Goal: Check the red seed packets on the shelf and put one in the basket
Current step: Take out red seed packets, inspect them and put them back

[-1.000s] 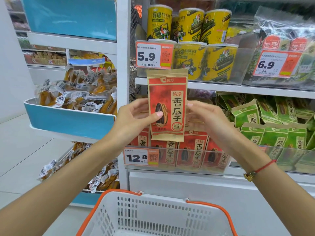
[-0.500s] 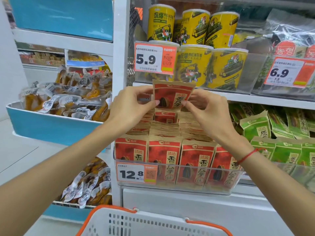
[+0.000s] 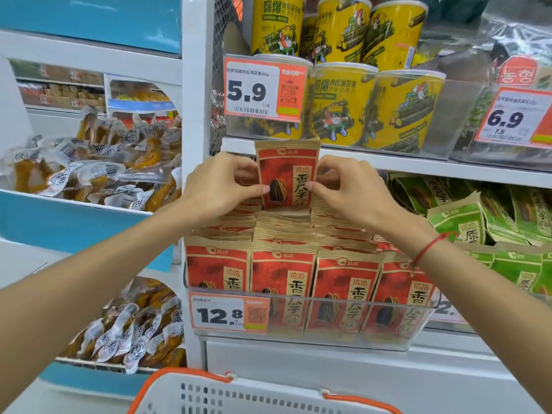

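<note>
Both my left hand [image 3: 218,186] and right hand [image 3: 352,192] pinched the packet's [image 3: 286,171] side edges; it looked light, crinkly and pliable.

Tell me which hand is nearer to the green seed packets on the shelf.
Right. The right hand pinches the right edge of the raised red packet, just left of the green seed packets. The left hand holds the packet's left edge, farther away.

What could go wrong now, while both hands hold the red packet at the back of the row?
1. The left hand and right hand pinch the packet only by its edges; that grip may slip.
2. The wrists hang over the front packets and could knock them over.
3. The basket sits far below, so a drop may miss it.
</note>
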`<move>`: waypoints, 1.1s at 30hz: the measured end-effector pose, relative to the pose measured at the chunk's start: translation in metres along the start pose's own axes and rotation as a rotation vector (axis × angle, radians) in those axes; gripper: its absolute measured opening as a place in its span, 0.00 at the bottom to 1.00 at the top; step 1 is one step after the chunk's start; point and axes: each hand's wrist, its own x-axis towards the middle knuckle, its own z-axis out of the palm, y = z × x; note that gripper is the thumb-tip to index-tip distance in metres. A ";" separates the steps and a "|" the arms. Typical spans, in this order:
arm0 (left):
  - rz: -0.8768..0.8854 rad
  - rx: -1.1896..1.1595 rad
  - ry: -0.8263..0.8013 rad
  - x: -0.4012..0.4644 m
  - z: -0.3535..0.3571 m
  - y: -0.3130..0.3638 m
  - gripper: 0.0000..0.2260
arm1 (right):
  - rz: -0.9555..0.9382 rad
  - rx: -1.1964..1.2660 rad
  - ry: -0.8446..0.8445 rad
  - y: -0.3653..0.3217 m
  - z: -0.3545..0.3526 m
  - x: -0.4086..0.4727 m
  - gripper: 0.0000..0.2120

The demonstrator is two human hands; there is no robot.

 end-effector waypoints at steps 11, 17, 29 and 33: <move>-0.048 0.177 -0.094 0.012 0.015 -0.008 0.12 | 0.032 0.113 -0.094 -0.009 0.006 0.018 0.06; -0.036 0.232 -0.189 0.016 0.019 -0.017 0.14 | 0.090 0.048 -0.228 -0.004 0.017 0.025 0.03; 0.175 0.268 -0.056 0.005 0.008 -0.002 0.16 | -0.063 0.114 -0.013 0.004 0.010 -0.003 0.11; 0.107 0.473 -0.161 0.015 0.015 -0.010 0.20 | 0.027 0.064 -0.149 0.006 0.019 0.009 0.09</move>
